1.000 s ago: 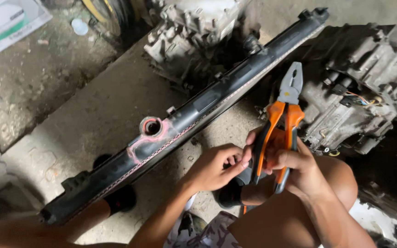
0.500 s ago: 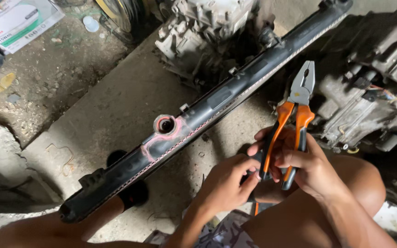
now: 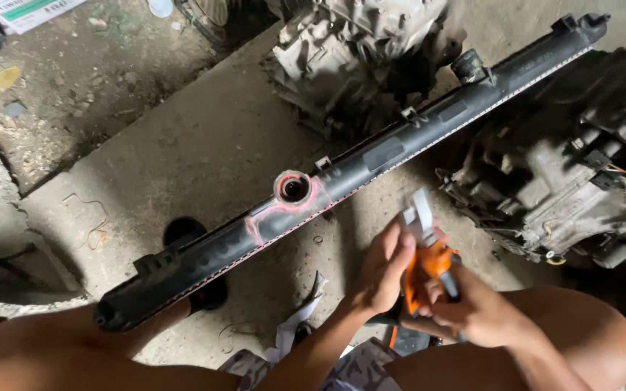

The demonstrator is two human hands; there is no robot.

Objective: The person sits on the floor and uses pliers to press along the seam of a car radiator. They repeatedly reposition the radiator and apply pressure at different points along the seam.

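A long black radiator tank (image 3: 371,159) lies slantwise across the concrete floor, with a round filler neck (image 3: 293,188) ringed by pink smears. In front of it I hold orange-handled pliers (image 3: 429,264), their grey jaws blurred and pointing up toward the tank. My left hand (image 3: 382,271) wraps the pliers near the head. My right hand (image 3: 472,315) grips the handles lower down, above my right knee. The jaws hang a little short of the tank, to the right of the filler neck.
A grey gearbox casing (image 3: 356,51) stands behind the tank, and another casing with wires (image 3: 581,188) sits at the right. A black sandal (image 3: 197,289) lies under the tank's near end. A white rag (image 3: 298,318) lies by my legs. A box (image 3: 30,9) is at the top left.
The pliers have dropped lower and tipped left, and now look blurred. Both hands have shifted down along them. My view has moved, so the tank sits further right.
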